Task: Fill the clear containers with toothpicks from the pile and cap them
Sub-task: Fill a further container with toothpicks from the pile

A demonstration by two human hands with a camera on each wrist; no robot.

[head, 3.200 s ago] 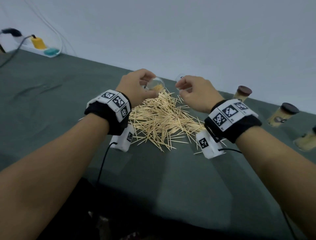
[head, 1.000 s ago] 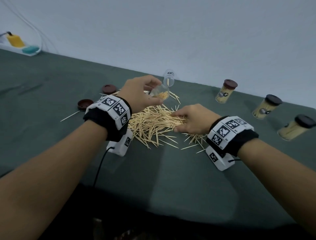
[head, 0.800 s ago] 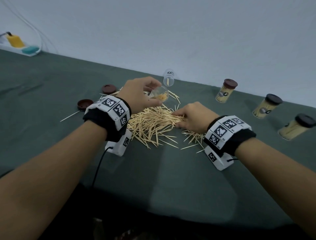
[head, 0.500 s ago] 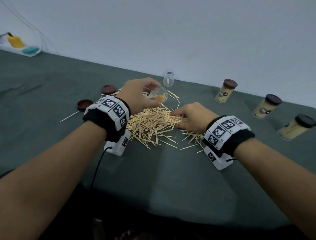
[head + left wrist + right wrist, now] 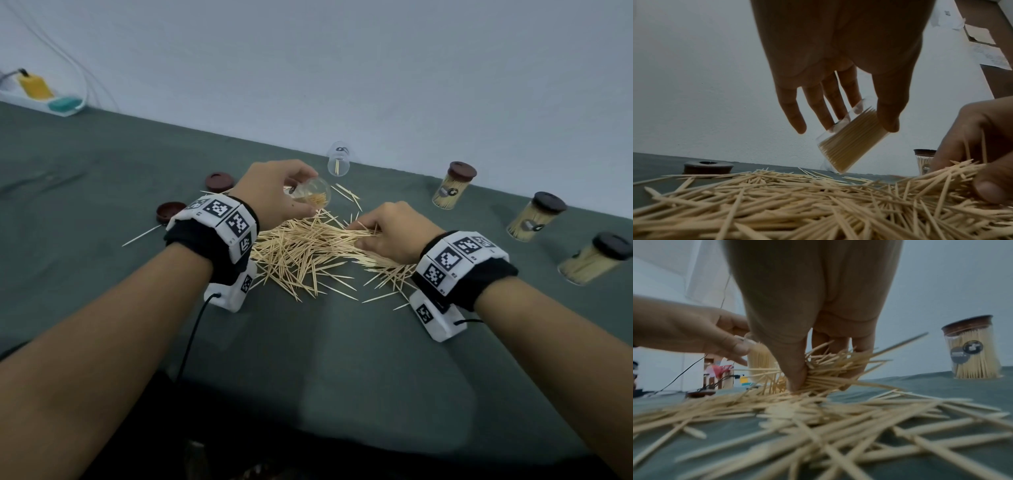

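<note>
The left hand holds a partly filled clear container tilted above the far side of the toothpick pile on the counter, thumb and fingers curled round its wall. The right hand has its grip closed in a pinch on a splayed bunch of toothpicks at the pile's right edge. To load cleanly, that hand likely needs to align the sticks parallel before lifting, then feed them into the container's mouth, turned to meet them.

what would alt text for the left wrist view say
A left hand holds a tilted clear container, partly filled with toothpicks, above a toothpick pile on a dark cloth. The right hand gathers toothpicks at the right edge; a brown cap lies behind.
</note>
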